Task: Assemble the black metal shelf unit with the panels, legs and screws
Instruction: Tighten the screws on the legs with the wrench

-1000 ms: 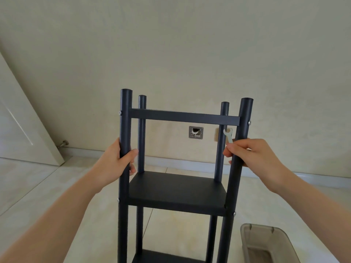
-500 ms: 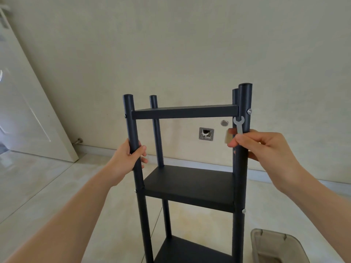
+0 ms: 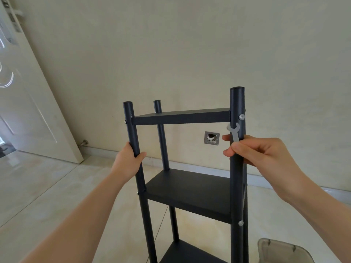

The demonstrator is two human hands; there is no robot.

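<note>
**A:** How far along is it? The shelf unit (image 3: pixel 190 186) is standing on the floor at 6 o'clock, three panels on the legs, screws (image 3: pixel 241 116) showing at the joints.

**B:** Looks nearly done to me, maybe a final tightening. Left hand (image 3: pixel 129 162) has its fingers wrapped round the 9 o'clock leg; right hand (image 3: pixel 266 152) grips the 3 o'clock leg and pinches a small wrench (image 3: pixel 234 132) too.

**A:** The bin (image 3: pixel 281 251) at 5 o'clock?

**B:** Can't tell what's inside.
</note>
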